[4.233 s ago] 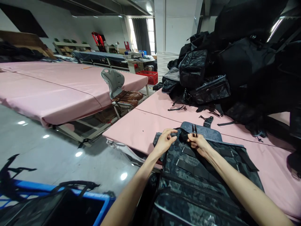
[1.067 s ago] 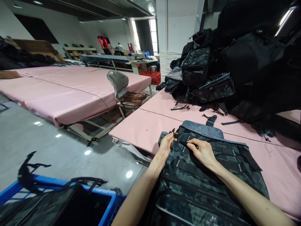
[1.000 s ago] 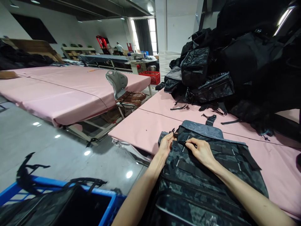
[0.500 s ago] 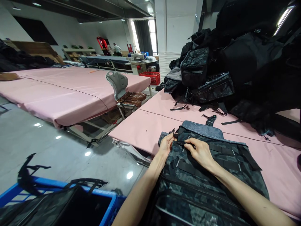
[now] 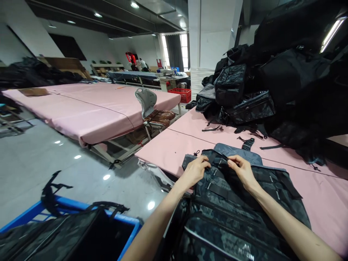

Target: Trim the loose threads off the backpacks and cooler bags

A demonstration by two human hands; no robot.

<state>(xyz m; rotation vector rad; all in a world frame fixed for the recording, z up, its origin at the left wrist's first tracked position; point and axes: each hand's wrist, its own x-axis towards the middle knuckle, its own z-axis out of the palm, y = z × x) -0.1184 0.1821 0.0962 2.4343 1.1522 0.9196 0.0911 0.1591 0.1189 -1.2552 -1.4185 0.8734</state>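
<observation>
A dark camouflage backpack (image 5: 233,224) lies in front of me over the edge of the pink-covered table, a pale logo on its lower front. My left hand (image 5: 196,169) is closed on the backpack's upper left edge, its fingertips partly tucked behind the fabric. At the upper opening, my right hand (image 5: 241,170) pinches the black rim between thumb and fingers; I cannot tell whether a zipper pull is in the pinch. Behind the hands lies a grey-blue lined flap (image 5: 239,153). A small cord toggle (image 5: 197,153) sticks up near my left hand.
Several dark backpacks (image 5: 231,83) are heaped on the near table (image 5: 174,145) at the right. A blue crate (image 5: 133,232) holding another backpack (image 5: 67,235) stands at lower left. Beyond are a grey chair (image 5: 146,101), a second pink table (image 5: 103,105) and a red basket (image 5: 183,95).
My left hand has turned over the backpack's upper left edge. My right hand has moved up and right to the rim, which is now lifted between the hands. The view has swung slightly left.
</observation>
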